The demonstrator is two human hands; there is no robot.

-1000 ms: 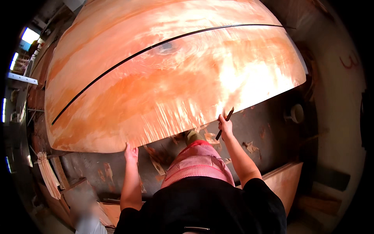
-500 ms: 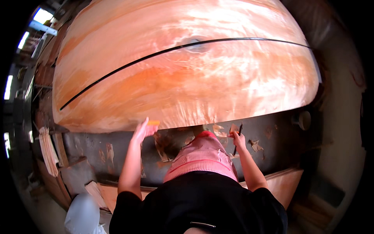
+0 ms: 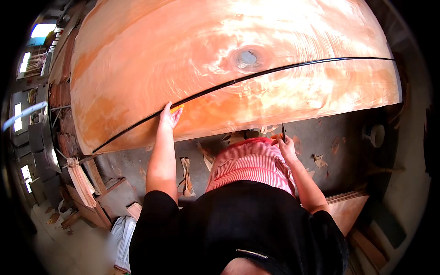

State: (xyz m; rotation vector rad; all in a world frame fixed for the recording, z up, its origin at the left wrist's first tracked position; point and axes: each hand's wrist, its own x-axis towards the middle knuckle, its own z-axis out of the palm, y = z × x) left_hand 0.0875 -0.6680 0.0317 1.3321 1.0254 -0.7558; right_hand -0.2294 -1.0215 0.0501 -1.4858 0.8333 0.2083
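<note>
A large reddish-tan wood veneer sheet [image 3: 183, 59] spreads before me, with a hole [image 3: 248, 57] in it. Across it runs a long thin black strip [image 3: 233, 82], bowed in this fisheye view. My left hand [image 3: 169, 119] reaches over the sheet's near part, fingertips at the strip. Closed in that hand is a small orange object [image 3: 177, 109], its kind unclear. My right hand [image 3: 286, 149] is off the sheet's near edge, in front of my body, closed round a slim dark stick-like tool [image 3: 283, 132]. A bit of orange shows beside its fingers.
Torn veneer scraps [image 3: 185, 178] lie on the grey floor [image 3: 339, 133] between me and the sheet. Stacked boards [image 3: 348, 211] are close at my right, and wood strips [image 3: 81, 181] lean at the left. A round pale container [image 3: 377, 135] stands at the far right.
My left hand has moved from the sheet's near edge up to the black strip. The strip now lies closer to the near edge. My right hand stays off the sheet; the view has shifted.
</note>
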